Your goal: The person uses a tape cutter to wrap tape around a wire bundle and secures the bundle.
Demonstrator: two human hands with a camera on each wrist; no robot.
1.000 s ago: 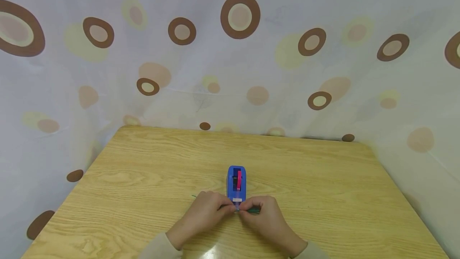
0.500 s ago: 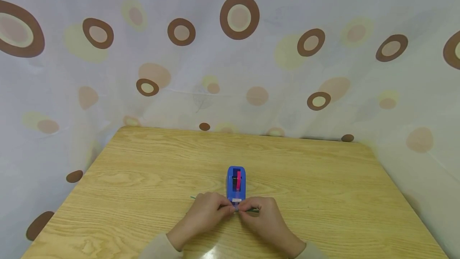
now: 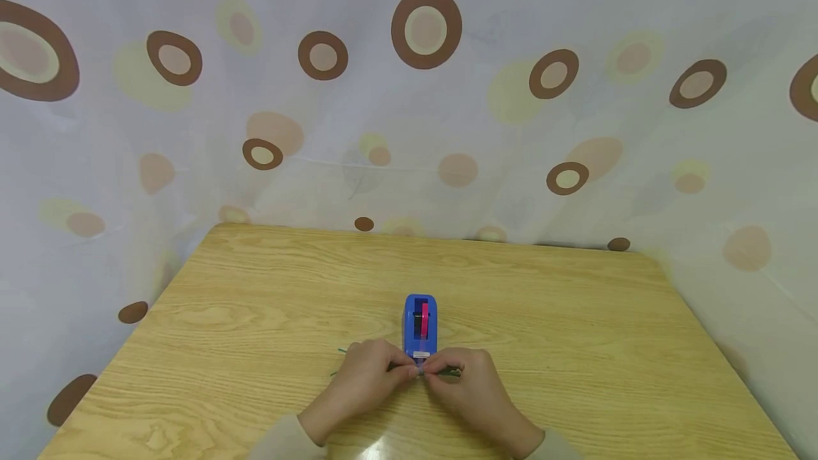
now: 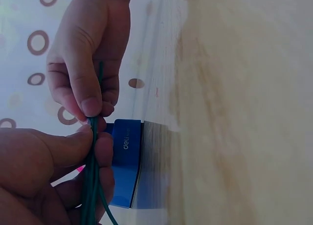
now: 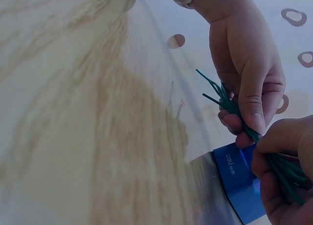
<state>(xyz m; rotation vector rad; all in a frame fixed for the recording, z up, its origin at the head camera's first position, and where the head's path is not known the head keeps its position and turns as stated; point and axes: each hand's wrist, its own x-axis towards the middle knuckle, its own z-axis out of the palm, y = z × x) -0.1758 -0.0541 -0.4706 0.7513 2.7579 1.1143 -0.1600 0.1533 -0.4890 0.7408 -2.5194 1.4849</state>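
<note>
Both hands pinch a bundle of thin green wire-like stems [image 4: 90, 186] just in front of a blue tape dispenser [image 3: 412, 345]. My left hand [image 3: 366, 380] holds it from the left, and its loose ends fan out past that hand in the right wrist view. Close beside it, thumb and index finger of my right hand [image 3: 469, 386] grip the bundle's other side. A clear strip of tape [image 3: 421, 362] runs from the dispenser to the fingertips. How far it wraps round the stems is hidden by the fingers.
The dispenser carries a pink-cored tape roll [image 3: 424, 319]. It stands on a wood-grain table [image 3: 255, 289] whose far edge meets a pale curtain [image 3: 358, 119] with brown circles. Light glares off the table near its front.
Both hands keep nearly the same place and grip. The bundle has turned slightly between the fingers: a second green end now shows left of my left hand.
</note>
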